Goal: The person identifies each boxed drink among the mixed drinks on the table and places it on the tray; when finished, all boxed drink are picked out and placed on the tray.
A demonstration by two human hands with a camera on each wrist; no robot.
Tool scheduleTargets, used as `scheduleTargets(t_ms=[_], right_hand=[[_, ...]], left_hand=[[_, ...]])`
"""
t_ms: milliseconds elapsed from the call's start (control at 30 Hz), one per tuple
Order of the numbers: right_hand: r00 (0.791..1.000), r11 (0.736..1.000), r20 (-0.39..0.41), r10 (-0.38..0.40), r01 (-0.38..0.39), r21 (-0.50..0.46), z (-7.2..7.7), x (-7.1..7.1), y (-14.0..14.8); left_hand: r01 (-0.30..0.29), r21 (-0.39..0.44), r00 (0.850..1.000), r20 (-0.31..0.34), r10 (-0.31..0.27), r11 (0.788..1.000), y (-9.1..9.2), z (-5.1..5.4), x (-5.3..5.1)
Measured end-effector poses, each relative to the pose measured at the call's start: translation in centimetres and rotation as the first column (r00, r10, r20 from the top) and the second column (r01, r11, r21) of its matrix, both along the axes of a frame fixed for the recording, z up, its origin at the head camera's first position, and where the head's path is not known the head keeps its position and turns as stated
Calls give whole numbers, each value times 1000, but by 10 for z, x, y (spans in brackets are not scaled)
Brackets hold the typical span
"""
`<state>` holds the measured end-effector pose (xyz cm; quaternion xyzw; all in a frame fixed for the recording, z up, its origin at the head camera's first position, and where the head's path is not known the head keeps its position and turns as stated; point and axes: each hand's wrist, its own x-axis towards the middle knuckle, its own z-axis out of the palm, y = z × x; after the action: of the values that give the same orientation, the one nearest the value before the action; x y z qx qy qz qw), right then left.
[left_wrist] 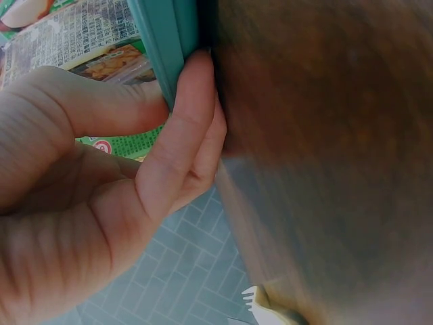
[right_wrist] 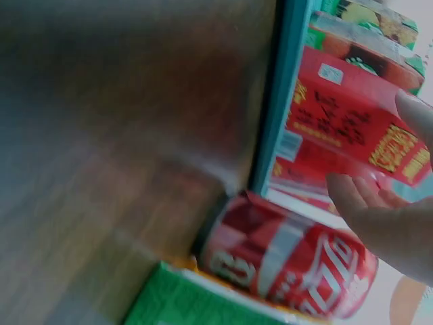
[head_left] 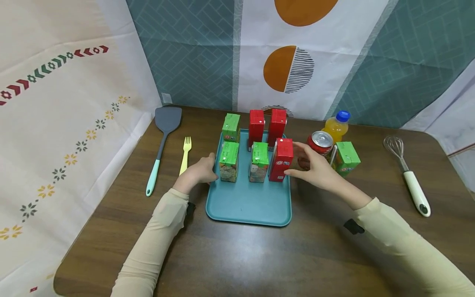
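A teal tray (head_left: 248, 206) lies on the wooden table with several drink cartons upright on it. My left hand (head_left: 198, 170) grips the tray's left rim (left_wrist: 169, 51), thumb inside and fingers outside. Beside the right rim, my right hand (head_left: 315, 167) is spread around the front red carton (head_left: 283, 159); its thumb is at the carton's near side, and the right wrist view shows a gap between the other fingers and the carton (right_wrist: 352, 115). Two green cartons, one at left (head_left: 229, 161) and one in the middle (head_left: 259, 161), share that row. Behind stand a green carton (head_left: 231, 127) and two red cartons (head_left: 256, 128).
Right of the tray are a red soda can (head_left: 321, 142), a bottle of orange drink (head_left: 335, 128) and another green carton (head_left: 347, 156). A whisk (head_left: 410, 181) lies farther right. On the left lie a spatula (head_left: 163, 138) and a yellow fork (head_left: 185, 154). Patterned cloth (head_left: 200, 62) hangs behind.
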<state>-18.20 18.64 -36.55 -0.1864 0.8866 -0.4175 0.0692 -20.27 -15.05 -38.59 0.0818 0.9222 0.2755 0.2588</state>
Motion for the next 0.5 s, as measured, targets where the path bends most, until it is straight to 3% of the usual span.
scheduleTargets(t_ms=[500], right_hand=[[974,994,-197,-107,102,-38,29,40,61]], left_hand=[[-4,19,1000,-7,4,1000,0,0,1]])
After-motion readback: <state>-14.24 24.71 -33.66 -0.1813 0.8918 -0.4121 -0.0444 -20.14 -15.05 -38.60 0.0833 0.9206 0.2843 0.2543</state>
